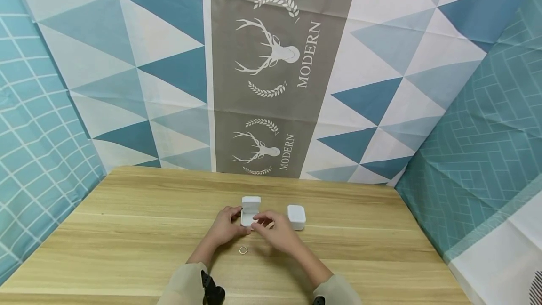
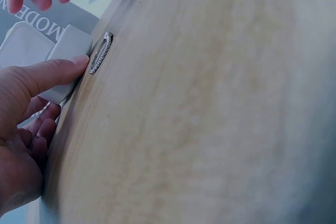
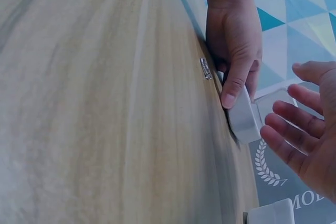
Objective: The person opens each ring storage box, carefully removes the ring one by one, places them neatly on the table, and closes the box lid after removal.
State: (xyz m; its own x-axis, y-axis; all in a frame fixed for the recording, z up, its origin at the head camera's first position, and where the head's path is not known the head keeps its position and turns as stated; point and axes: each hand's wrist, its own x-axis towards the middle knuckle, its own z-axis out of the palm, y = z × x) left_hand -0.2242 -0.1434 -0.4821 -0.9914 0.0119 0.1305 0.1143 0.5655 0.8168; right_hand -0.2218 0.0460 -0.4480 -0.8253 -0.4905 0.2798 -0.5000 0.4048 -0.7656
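A small white jewelry box (image 1: 251, 204) stands on the wooden table with its lid raised. My left hand (image 1: 225, 228) holds it from the left side; in the left wrist view the thumb (image 2: 68, 71) lies along its front and the other fingers are behind. At the box's right side is my right hand (image 1: 277, 233), its fingers spread and loosely bent, with nothing in them in the right wrist view. A ring (image 1: 240, 251) with a sparkling band lies flat on the table, nearer to me than the box.
A second white box (image 1: 296, 217), closed, stands to the right, just beyond my right hand. The wooden table (image 1: 139, 229) ends at a patterned cloth backdrop (image 1: 264, 107) behind, with blue cloth at both sides.
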